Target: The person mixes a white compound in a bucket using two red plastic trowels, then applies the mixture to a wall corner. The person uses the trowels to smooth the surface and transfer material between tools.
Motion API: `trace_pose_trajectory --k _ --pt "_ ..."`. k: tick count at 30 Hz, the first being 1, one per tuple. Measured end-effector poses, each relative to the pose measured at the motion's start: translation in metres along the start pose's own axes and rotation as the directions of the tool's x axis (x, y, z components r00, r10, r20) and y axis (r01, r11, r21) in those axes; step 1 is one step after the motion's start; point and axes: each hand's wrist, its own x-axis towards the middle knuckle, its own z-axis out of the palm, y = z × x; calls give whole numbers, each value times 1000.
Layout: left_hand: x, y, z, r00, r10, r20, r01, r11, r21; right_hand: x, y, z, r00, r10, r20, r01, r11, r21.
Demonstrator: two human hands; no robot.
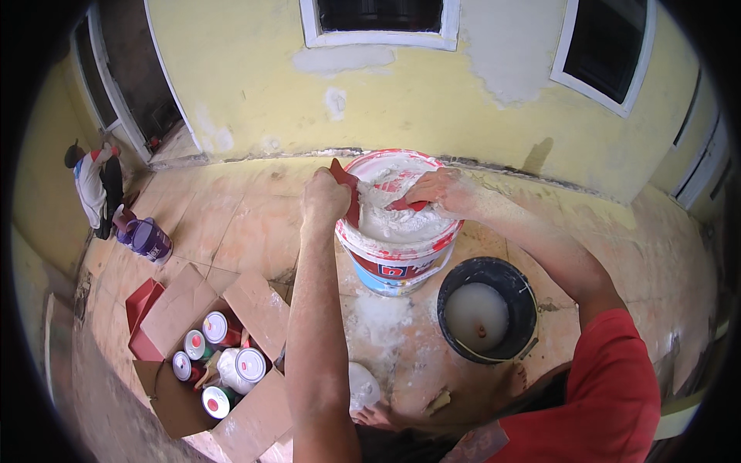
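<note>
A large white bucket (401,258) stands upright in front of me, with thick white paste (397,226) inside and red and white smears around its rim. At the rim's left side my left hand (326,193) is closed on a flat red scraper (347,189), held tilted over the bucket. My right hand (444,191), dusted white, is closed on another red scraper (405,203), whose blade is down in the paste. Some of that second tool is hidden by my fingers and the paste.
A black pail (524,316) of cloudy water sits right of the bucket. An open cardboard box (251,420) of several cans lies lower left, beside a red tray (140,297). A person (96,197) crouches at far left by a purple bucket (150,239). A yellow wall (231,77) stands ahead.
</note>
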Motion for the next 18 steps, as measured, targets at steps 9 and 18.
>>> trace_pose_trajectory --k 9,18 --pt "4 -1 3 999 4 51 -3 1000 -24 29 2 19 992 54 -117 -62 996 -62" --pt "19 -26 -7 1000 24 -4 -24 999 39 -29 -9 8 970 65 -235 -77 996 -42"
